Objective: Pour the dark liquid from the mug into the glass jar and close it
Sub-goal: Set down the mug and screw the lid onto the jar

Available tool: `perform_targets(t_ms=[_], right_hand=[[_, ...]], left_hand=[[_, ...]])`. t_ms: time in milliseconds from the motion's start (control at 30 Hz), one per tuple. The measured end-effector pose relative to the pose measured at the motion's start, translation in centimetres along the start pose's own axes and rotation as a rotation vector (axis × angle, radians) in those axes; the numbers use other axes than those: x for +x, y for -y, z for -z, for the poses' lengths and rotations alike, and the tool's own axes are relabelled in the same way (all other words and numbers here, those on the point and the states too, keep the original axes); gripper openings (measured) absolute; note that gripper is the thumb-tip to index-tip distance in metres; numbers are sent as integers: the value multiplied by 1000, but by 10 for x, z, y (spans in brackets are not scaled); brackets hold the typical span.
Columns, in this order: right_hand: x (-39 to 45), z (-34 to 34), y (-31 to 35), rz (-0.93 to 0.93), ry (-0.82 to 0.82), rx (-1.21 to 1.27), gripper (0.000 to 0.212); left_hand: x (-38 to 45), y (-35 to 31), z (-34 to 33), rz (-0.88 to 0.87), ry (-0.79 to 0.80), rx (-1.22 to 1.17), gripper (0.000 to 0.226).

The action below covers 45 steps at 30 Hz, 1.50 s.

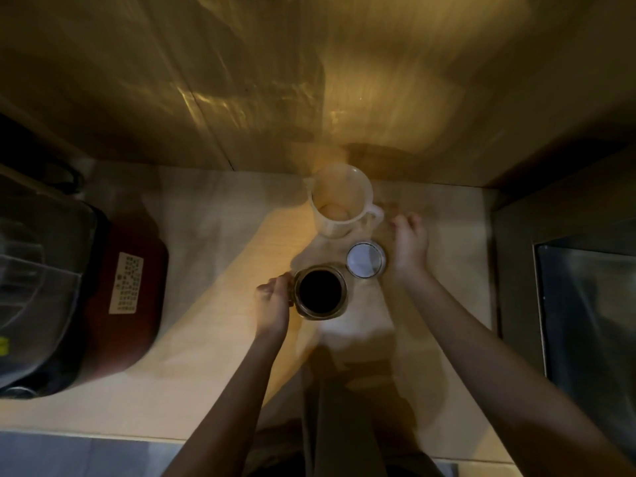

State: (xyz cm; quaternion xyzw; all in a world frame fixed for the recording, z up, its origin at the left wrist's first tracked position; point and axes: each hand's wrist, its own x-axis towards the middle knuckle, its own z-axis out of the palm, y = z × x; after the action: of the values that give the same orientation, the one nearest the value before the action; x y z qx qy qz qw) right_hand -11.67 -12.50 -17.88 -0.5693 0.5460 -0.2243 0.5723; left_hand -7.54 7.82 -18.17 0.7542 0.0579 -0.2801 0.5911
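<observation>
A clear glass mug [321, 292] full of dark liquid stands upright at the middle of the light wooden counter [213, 339]. My left hand [273, 304] is closed around the handle on its left side. Just behind and to the right stands a small glass jar [366, 260] that looks white from above; I cannot tell whether that white is a lid or the inside. My right hand [409, 242] hovers right beside the jar with fingers spread and nothing in it.
A white plastic pitcher [340, 201] with something pale at its bottom stands behind the jar, close to the wooden back wall. A dark red appliance [113, 297] with a label fills the left side. A metal sink [585, 321] lies at the right.
</observation>
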Motion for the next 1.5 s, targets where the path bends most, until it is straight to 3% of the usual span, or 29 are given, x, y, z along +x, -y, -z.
perform_targets(t_ms=[67,133,233,333,400,500,633,733,900,1267,1367,1500], right_hand=[[-7,10,-14,47,149,-141,11],[-15,16,-31,99,315,-347,39],[-26,18,-49,212,441,-646,79],[-34,18,-51,274,431,-749,94],[-38,18,-47,328,367,-782,92],[-43,25,-39,335,328,-769,90],[-53,46,-24,391,407,-694,92],[-61,61,-5,427,520,-673,97],[-75,67,25,600,714,-849,102],[-104,37,61,766,855,-873,94],[-109,23,58,913,873,-1031,78],[-117,9,59,1074,828,-1336,75]], left_hand=[[1,-1,3,-36,31,71,44],[1,-1,9,-81,68,145,42],[1,0,16,-153,106,254,33],[-2,-5,21,-205,165,332,33],[-7,-12,25,-194,251,320,39],[-16,-21,35,-259,388,420,67],[-19,-23,39,-411,433,799,97],[-16,-19,34,-450,460,800,113],[-11,-13,27,-428,439,620,96],[-9,-17,30,-399,464,556,94],[-10,-19,29,-385,456,547,94],[-11,-17,28,-370,442,534,93]])
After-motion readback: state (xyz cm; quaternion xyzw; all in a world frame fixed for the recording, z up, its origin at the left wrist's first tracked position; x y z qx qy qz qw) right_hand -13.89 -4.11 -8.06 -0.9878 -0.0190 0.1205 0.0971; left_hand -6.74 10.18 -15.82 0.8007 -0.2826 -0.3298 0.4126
